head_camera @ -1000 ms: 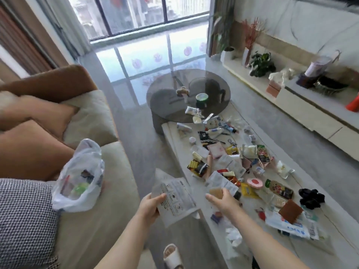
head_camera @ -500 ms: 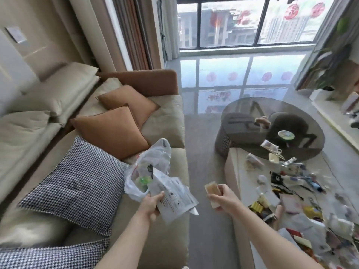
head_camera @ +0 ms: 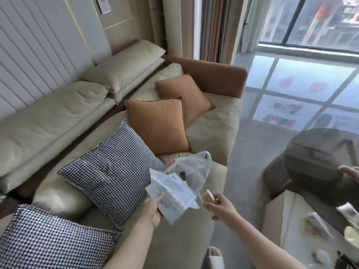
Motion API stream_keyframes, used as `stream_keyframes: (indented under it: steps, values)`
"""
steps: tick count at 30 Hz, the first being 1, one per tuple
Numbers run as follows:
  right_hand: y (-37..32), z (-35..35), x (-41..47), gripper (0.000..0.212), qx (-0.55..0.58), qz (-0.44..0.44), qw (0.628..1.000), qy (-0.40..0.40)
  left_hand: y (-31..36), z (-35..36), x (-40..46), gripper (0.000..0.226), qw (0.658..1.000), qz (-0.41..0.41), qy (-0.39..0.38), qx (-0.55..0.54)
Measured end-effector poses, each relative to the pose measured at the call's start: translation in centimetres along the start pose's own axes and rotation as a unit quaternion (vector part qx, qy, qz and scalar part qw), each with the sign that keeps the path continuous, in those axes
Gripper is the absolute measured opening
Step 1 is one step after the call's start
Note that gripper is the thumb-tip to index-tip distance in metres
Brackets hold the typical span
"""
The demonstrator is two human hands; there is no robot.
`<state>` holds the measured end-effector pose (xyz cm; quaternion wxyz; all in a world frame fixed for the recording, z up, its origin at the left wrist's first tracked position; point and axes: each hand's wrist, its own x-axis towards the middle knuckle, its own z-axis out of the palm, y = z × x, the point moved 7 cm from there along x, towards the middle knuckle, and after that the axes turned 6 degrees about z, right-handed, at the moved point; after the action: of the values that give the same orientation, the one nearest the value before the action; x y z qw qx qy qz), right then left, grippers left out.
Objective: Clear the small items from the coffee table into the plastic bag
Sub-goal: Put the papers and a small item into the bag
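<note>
Both hands were brought closer to the plastic bag (head_camera: 194,167) than half a second before. In the head view, low centre, a printed white packet (head_camera: 172,195) was pinched by the left hand (head_camera: 154,207), overlapping the bag on the sofa (head_camera: 211,125). A small tan packet (head_camera: 208,195) was gripped by the right hand's (head_camera: 220,207) curled fingers, just right of the bag. The coffee table (head_camera: 275,212) was seen at lower right.

A home living room: a long cream sofa (head_camera: 58,121) with an orange armrest carries orange cushions (head_camera: 157,125) and houndstooth pillows (head_camera: 108,171). Full-length curtains (head_camera: 211,28) hang beside floor-to-ceiling windows (head_camera: 310,20), glossy grey floor tiles (head_camera: 291,90) reflect the daylight, and a round dark glass side table (head_camera: 314,152) stands nearby.
</note>
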<state>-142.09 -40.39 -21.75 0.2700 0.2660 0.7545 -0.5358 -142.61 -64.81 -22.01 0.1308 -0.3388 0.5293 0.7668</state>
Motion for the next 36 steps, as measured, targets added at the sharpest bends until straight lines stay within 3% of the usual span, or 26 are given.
stream_keyframes:
  steps: [3, 8, 14, 18, 26, 30, 36]
  values:
    - [-2.0, -1.0, 4.9, 0.034, -0.032, 0.001, 0.999, -0.024, -0.1, 2.0, 3.2, 0.037, 0.998, -0.019, 0.040, -0.037]
    - [-4.3, -1.8, 12.4, 0.035, -0.051, 0.001, 0.997, -0.061, -1.9, 6.0, 8.6, 0.019, 0.987, -0.041, 0.099, -0.116]
    - [-2.4, -1.8, 19.2, 0.035, -0.047, 0.019, 0.996, -0.070, -7.1, 9.2, 13.5, 0.033, 0.954, -0.064, 0.146, -0.252]
    - [-0.3, -0.8, 22.0, 0.037, -0.052, 0.039, 0.994, -0.083, -9.9, 9.4, 16.2, 0.038, 0.940, -0.080, 0.171, -0.286]
    - [0.2, 1.6, 24.3, 0.032, -0.051, 0.040, 0.993, -0.102, -10.4, 7.0, 19.4, 0.025, 0.930, -0.088, 0.202, -0.294]
    - [-0.5, 2.9, 24.8, 0.034, -0.042, 0.034, 0.993, -0.102, -11.1, 4.7, 20.7, 0.033, 0.939, -0.088, 0.200, -0.265]
    - [-0.5, 5.7, 25.4, 0.037, -0.062, 0.052, 0.993, -0.086, -11.0, -0.3, 23.1, 0.048, 0.951, -0.054, 0.255, -0.166]
